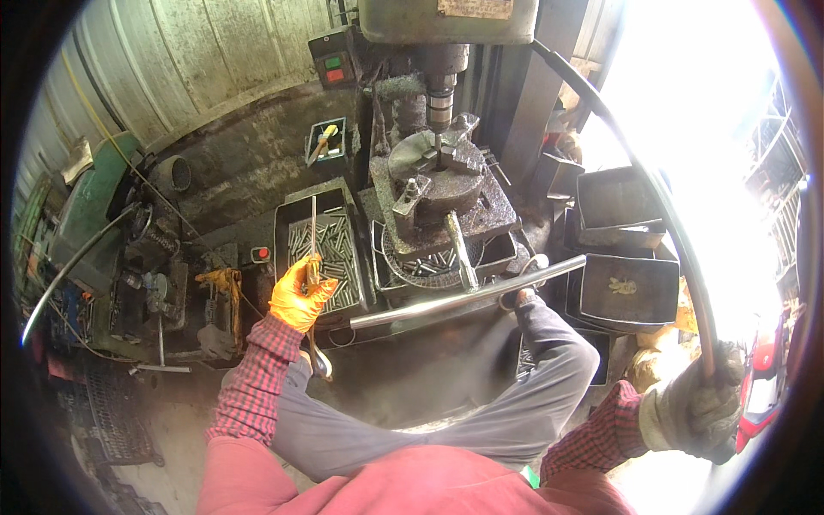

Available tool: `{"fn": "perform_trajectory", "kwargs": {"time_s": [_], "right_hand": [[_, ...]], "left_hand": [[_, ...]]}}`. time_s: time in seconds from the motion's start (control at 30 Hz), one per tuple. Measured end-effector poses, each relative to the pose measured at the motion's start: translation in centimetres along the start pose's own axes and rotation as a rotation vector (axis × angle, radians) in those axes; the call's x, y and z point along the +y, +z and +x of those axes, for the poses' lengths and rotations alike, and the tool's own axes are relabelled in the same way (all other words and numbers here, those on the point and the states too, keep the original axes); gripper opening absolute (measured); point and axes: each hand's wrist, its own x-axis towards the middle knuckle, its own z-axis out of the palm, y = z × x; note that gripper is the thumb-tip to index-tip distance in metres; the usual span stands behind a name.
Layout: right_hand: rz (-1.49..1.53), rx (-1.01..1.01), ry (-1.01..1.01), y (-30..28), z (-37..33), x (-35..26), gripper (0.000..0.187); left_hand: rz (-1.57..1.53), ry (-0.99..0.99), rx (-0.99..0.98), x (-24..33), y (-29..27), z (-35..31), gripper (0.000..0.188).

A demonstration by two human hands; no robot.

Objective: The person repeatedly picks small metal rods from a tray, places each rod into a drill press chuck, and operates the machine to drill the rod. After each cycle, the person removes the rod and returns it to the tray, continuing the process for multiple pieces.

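Note:
My left hand (302, 293), in an orange glove, is closed around a thin metal rod (314, 221) that points away from me. It hovers over the near left side of a tray (364, 287) of short metal pins (342, 245). At the right, my right hand (699, 408), in a grey-white work glove, wraps round the end of a long dark lever (657, 184) coming from the drill press (446, 19). Below the drill chuck (440, 105), a jawed round vise (436, 163) sits on the press table; whether it holds a workpiece I cannot tell.
A long steel bar handle (472, 296) crosses in front of the vise, between my knees and the press. Stacked metal bins (629, 290) stand at the right. A switch box (333, 60) and a small box with a brush (324, 142) are at the back left.

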Motion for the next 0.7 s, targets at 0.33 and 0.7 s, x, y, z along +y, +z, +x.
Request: {"fn": "perform_trajectory", "kwargs": {"time_s": [0.33, 0.7], "right_hand": [[-0.064, -0.034, -0.071, 0.8, 1.1, 1.2, 0.041], [-0.117, -0.101, -0.130, 1.4, 2.7, 1.7, 0.042]], "left_hand": [[-0.063, -0.142, -0.032, 0.8, -0.3, 0.0, 0.068], [-0.025, -0.021, -0.041, 2.6, 0.3, -0.1, 0.074]]}}
